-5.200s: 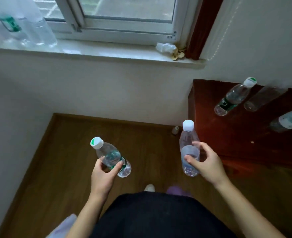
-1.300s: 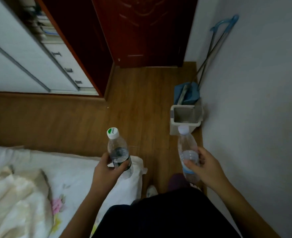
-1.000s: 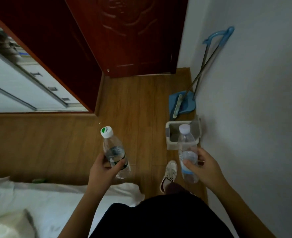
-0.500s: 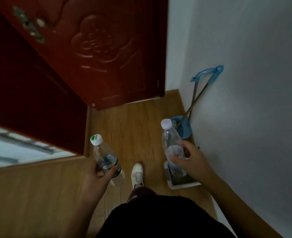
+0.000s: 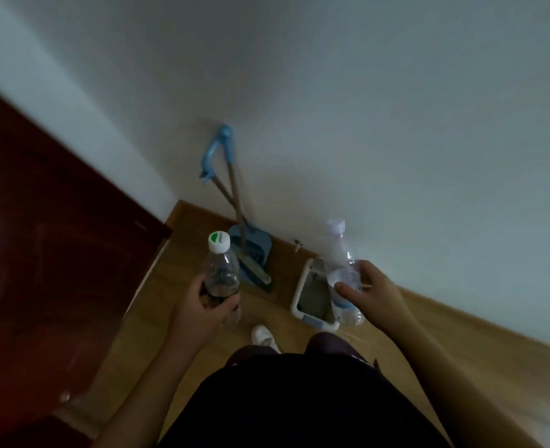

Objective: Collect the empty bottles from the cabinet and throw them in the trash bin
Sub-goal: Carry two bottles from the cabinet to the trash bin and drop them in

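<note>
My left hand [image 5: 199, 305] grips a clear plastic bottle with a green-and-white cap [image 5: 220, 268] around its lower body, held upright. A second clear bottle with a pale cap and light label [image 5: 340, 263] is gripped by my right hand [image 5: 369, 292], upright and hovering over the right side of the trash bin. That small white-rimmed trash bin [image 5: 299, 295] stands open on the wooden floor by the white wall, directly below and between my hands.
A blue dustpan and broom [image 5: 244, 250] lean against the wall just behind the bin. A dark red wooden door [image 5: 50, 253] fills the left side. My white shoe [image 5: 264, 337] is on the floor right in front of the bin.
I have walked from the cabinet past the bed to the bin. In the last half second the view swung right toward the wall. Both bottles stay in my hands.
</note>
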Action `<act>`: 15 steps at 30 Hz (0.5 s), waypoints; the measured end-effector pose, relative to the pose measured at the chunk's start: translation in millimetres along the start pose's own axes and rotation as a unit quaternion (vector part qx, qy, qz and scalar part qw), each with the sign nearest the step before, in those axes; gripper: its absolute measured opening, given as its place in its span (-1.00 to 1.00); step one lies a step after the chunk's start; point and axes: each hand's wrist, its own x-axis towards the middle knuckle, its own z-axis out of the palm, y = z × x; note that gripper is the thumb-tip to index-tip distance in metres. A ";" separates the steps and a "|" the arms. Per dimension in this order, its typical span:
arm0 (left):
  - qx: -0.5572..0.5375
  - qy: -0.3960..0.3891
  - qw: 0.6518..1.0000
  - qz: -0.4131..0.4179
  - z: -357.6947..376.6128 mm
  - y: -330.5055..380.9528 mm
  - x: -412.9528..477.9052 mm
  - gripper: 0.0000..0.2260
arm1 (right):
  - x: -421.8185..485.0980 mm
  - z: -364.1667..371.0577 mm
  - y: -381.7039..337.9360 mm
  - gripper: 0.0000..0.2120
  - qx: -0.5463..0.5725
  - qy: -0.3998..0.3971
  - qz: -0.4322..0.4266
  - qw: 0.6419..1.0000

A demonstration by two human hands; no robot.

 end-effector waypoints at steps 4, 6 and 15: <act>0.051 -0.082 0.994 0.049 16.2 24.2 18.2 -0.46 | -46.4 6.4 27.1 -0.55 0.063 0.071 0.058 0.994; 0.085 -0.119 0.987 0.073 28.1 33.2 20.4 -0.42 | -69.2 10.8 38.8 -0.56 0.097 0.105 0.074 0.987; 0.178 -0.229 0.944 0.160 58.8 41.6 -4.0 -0.52 | -139.9 46.7 64.4 -0.36 0.191 0.163 0.124 0.960</act>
